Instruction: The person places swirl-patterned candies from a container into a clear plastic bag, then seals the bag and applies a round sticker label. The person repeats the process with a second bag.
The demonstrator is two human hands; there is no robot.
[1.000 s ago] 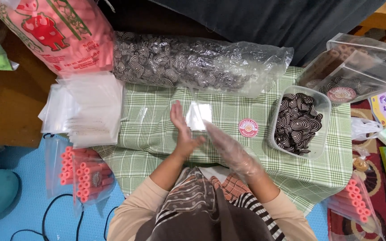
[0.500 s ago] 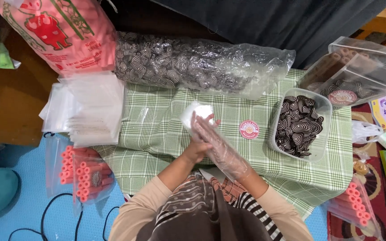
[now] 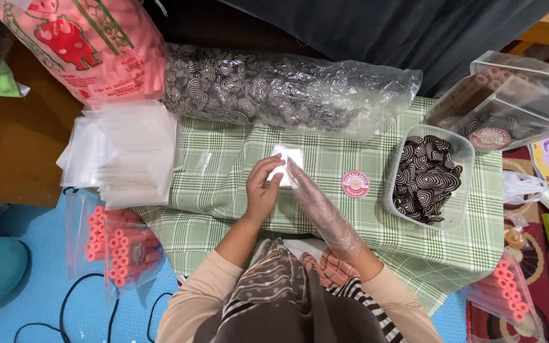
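**Two hands work a small clear bag at a snack-packing table**

Fingertips of the bare left hand [image 3: 263, 188] curl against the edge of a small clear plastic bag [image 3: 287, 166], pinching it, while the right hand [image 3: 316, 202], sheathed in a loose transparent plastic glove, reaches its extended fingers to the same bag from the other side; whether those gloved fingers grip the bag or only press against it cannot be told. The bag sits near the middle of a green checked tablecloth [image 3: 223, 190]. Just to its right lies a round pink sticker [image 3: 355, 183], and beyond that a clear plastic tub [image 3: 433, 178] filled with dark-and-white swirl-patterned snacks. Along the far edge of the cloth stretches a large clear sack [image 3: 287, 92] of the same swirled pieces. To the left rests a stack of empty clear bags [image 3: 128, 152], with a big pink printed sack [image 3: 84, 44] behind it. Packets of pink tube-shaped snacks [image 3: 119, 244] lie on the blue floor at lower left, and filled clear pouches [image 3: 509, 108] stand at upper right.
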